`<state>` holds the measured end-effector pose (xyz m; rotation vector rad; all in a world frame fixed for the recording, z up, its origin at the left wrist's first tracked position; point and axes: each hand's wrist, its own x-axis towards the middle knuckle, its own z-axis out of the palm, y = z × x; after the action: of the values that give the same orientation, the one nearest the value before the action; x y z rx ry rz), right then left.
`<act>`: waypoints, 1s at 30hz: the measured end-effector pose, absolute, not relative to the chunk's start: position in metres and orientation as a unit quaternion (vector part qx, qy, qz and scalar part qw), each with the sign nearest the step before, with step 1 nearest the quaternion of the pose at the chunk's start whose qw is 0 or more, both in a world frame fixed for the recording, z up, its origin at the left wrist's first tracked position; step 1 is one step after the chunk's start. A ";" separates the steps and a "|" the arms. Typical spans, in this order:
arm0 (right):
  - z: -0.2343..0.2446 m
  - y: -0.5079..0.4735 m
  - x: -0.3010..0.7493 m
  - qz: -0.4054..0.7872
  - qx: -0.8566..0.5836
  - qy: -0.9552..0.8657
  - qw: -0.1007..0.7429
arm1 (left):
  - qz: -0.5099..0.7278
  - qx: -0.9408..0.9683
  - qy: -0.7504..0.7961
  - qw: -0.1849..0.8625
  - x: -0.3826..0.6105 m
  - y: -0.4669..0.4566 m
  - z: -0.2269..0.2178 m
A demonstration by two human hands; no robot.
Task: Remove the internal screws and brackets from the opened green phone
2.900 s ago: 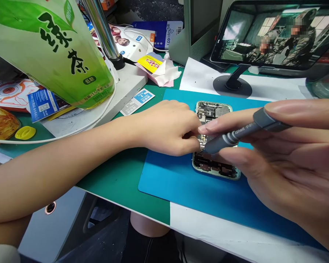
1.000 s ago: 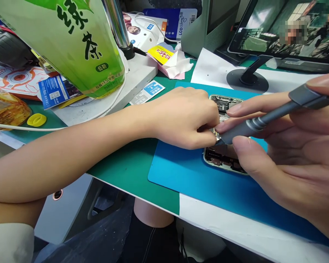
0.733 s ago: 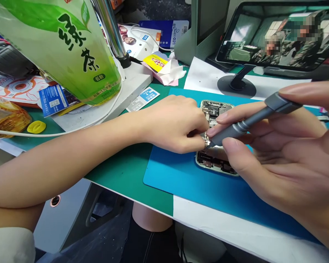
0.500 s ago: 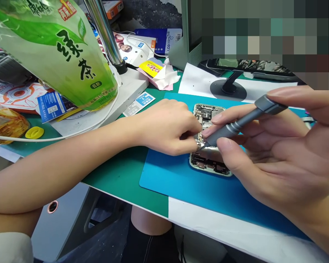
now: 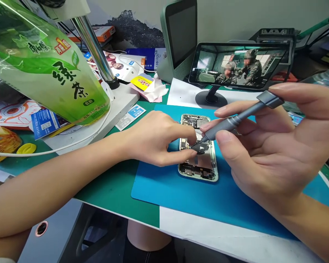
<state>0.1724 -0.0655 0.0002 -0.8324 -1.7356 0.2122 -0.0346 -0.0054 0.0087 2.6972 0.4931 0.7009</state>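
An opened, pale-framed rectangular smartphone (image 5: 205, 164) lies on a flat blue mat (image 5: 150, 188), its left edge beneath the curled fingers of the left hand (image 5: 157, 140); whether they pinch the flat black part (image 5: 201, 148) beside them, I cannot tell. Right of it, the right hand's (image 5: 274, 146) fingers grip a slim grey metal screwdriver (image 5: 229, 123), its tip slanting down beside the left thumb.
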 end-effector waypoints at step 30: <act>-0.001 -0.065 0.181 0.104 -0.279 -0.770 0.564 | 0.157 0.841 0.517 -0.014 -0.033 0.017 0.002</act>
<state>0.1814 -0.0653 -0.0010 -0.6571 -1.8121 0.2457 -0.0335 0.0175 0.0021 2.6669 1.6393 0.4974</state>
